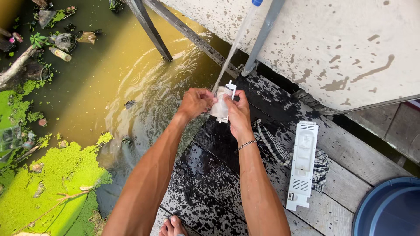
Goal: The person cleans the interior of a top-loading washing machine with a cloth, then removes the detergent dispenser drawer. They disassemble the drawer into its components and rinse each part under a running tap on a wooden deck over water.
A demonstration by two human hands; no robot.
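Hands first: left hand (196,102) and right hand (236,111) both clamped on small white plastic part (222,102), one on each side edge, held under thin stream of water (234,48) from blue-tipped hose (257,2). Part judged light, stiff, slippery when wet; safest grip along side edges, away from narrow tab on top. Wet, dark plank deck (210,175) below. Long white plastic panel (302,164) lying on checked cloth (273,146), right of forearms. Blue tub (389,209) at lower right corner. Stained white tank wall (341,43) ahead. Murky yellow-green water (109,78) with green scum and floating litter to left.
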